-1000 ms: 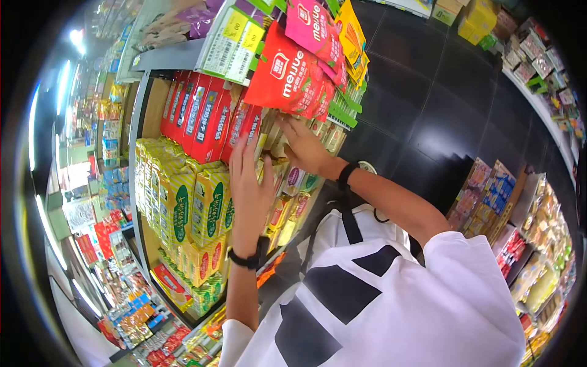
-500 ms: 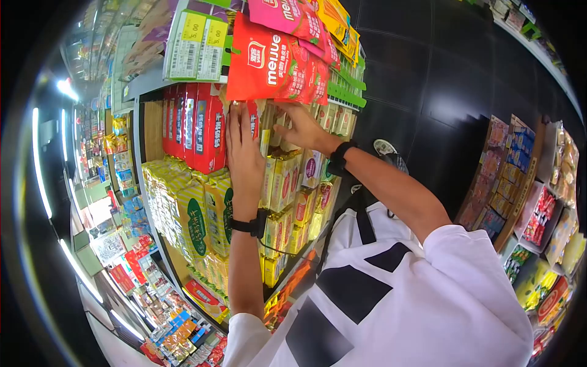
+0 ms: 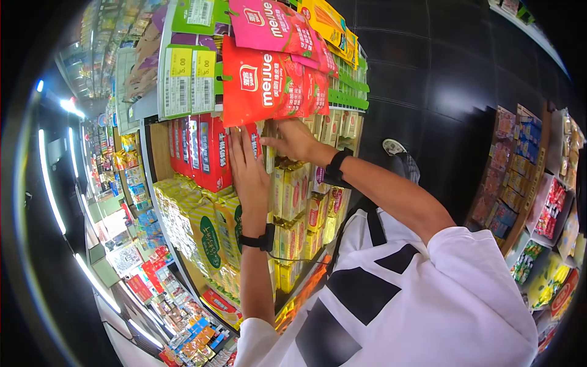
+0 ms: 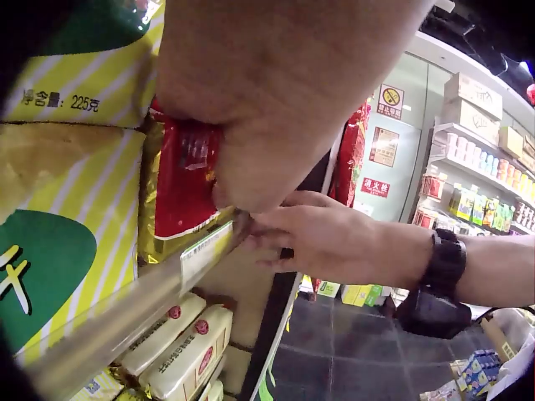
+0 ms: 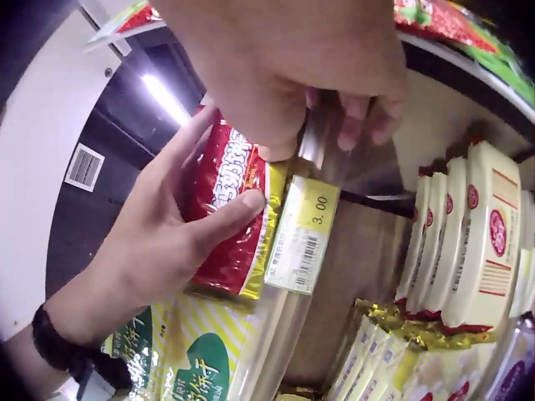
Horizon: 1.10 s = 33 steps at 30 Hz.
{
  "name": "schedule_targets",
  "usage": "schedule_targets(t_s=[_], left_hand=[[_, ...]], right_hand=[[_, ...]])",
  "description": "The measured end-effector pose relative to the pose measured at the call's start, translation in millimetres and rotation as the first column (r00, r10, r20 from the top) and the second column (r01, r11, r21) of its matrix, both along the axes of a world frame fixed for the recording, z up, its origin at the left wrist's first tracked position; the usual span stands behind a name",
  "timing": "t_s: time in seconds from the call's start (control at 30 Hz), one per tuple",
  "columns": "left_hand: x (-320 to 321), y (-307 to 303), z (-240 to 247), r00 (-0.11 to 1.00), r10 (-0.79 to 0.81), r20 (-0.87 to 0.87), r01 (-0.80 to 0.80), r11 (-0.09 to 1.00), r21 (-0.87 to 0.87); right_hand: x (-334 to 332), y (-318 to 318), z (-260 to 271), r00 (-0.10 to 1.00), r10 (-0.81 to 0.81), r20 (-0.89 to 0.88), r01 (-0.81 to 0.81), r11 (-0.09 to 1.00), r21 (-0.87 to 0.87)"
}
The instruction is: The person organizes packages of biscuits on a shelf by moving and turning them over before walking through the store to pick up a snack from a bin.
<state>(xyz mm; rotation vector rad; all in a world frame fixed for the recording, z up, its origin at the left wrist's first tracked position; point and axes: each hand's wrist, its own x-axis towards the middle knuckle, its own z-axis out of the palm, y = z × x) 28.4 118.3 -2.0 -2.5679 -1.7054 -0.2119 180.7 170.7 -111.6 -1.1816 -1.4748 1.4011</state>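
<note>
My left hand (image 3: 251, 183) is at a red biscuit packet (image 5: 230, 188) at the front of the shelf. In the right wrist view its thumb lies across the packet's face and its fingers run along the far side. Beside it, my right hand (image 3: 296, 142) is at the clear price-tag rail (image 5: 272, 334), fingers curled over one side and thumb on the other, close to the red packet. A tag (image 5: 303, 234) reading 3.00 sits in the rail. Some right fingertips are hidden in the head view under a hanging red candy bag (image 3: 254, 79).
Yellow-striped biscuit packs (image 3: 202, 220) stand in front of the red ones. White-wrapped packs (image 5: 481, 234) fill the neighbouring section. Pink candy bags (image 3: 269, 27) overhang the shelf from above. Dark floor (image 3: 428, 79) lies to the right, with another display (image 3: 507, 165) beyond.
My left hand has moved in from the front of the shelf onto the red packet. My right hand stays near the rail. The head view has shifted.
</note>
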Motion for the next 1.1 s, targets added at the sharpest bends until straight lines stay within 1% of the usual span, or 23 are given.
schedule_targets(t_s=[0.03, 0.1, 0.13, 0.23, 0.33, 0.43, 0.53, 0.6, 0.63, 0.7, 0.73, 0.83, 0.93, 0.97, 1.07, 1.1], left_hand=[[-0.4, 0.2, 0.9, 1.000, 0.001, -0.004, -0.001, 1.000, -0.013], [-0.4, 1.7, 1.1, 1.000, 0.008, -0.009, -0.009, 0.999, -0.036], [0.1, 1.9, 0.8, 1.000, 0.018, -0.026, -0.019, 0.999, -0.042], [-1.2, 4.3, -1.7, 0.996, 0.020, -0.083, -0.026, 0.997, -0.071], [-7.4, 6.8, -8.7, 0.993, -0.002, -0.121, -0.009, 0.996, -0.093], [-5.2, 6.9, -13.5, 0.993, 0.004, -0.115, -0.014, 0.997, -0.082], [-5.6, 2.6, -11.7, 0.992, 0.034, -0.125, -0.046, 0.995, -0.093], [-3.8, 1.3, -10.8, 0.992, 0.052, -0.118, -0.065, 0.992, -0.110], [-3.1, 1.0, -11.6, 0.992, 0.050, -0.116, -0.061, 0.994, -0.088], [-1.8, 0.4, -13.8, 0.993, 0.048, -0.112, -0.053, 0.998, -0.041], [-3.7, -1.4, -14.1, 0.992, 0.042, -0.115, -0.048, 0.998, -0.045], [-1.4, -3.8, -4.6, 0.995, 0.034, -0.090, -0.037, 0.999, -0.035], [-5.7, -5.5, -3.1, 0.994, 0.044, -0.098, -0.047, 0.999, -0.025], [-6.8, -8.7, -3.2, 0.995, 0.063, -0.077, -0.066, 0.997, -0.034], [-12.2, -7.4, -10.3, 0.995, 0.067, -0.069, -0.067, 0.998, -0.003], [-12.6, -6.5, -12.5, 0.995, 0.084, -0.058, -0.084, 0.996, 0.001]], right_hand=[[3.6, -0.6, 4.7, 0.998, 0.056, 0.036, -0.054, 0.997, -0.059], [-4.1, -1.3, -3.9, 0.992, -0.106, 0.061, 0.095, 0.983, 0.158], [-10.2, -0.8, -11.2, 0.981, -0.185, 0.059, 0.163, 0.949, 0.269], [-20.9, 2.6, -23.6, 0.979, -0.182, 0.087, 0.157, 0.958, 0.238], [-14.7, 1.2, -24.4, 0.980, -0.071, 0.185, 0.047, 0.991, 0.127], [-12.1, -5.1, -20.9, 0.984, -0.159, 0.082, 0.142, 0.974, 0.179], [-14.1, -1.7, -26.6, 0.992, -0.111, 0.056, 0.103, 0.986, 0.131], [-16.9, -2.0, -27.9, 0.983, -0.183, 0.033, 0.171, 0.959, 0.226], [-16.8, -1.9, -27.3, 0.976, -0.217, 0.018, 0.203, 0.940, 0.274], [-6.1, -1.6, -19.3, 0.994, -0.076, 0.081, 0.062, 0.984, 0.169], [-3.4, -4.2, -15.8, 0.994, -0.001, 0.105, -0.011, 0.993, 0.114], [-6.8, -11.4, -5.1, 0.981, -0.190, -0.034, 0.193, 0.958, 0.214], [-10.2, -11.0, 7.6, 0.979, -0.202, -0.037, 0.205, 0.940, 0.271], [-7.7, -11.0, 10.8, 0.993, -0.118, 0.014, 0.112, 0.973, 0.200], [-2.7, -11.9, 27.8, 0.993, -0.090, 0.080, 0.067, 0.965, 0.255], [0.4, -10.9, 33.9, 0.992, -0.042, 0.118, 0.012, 0.969, 0.245]])
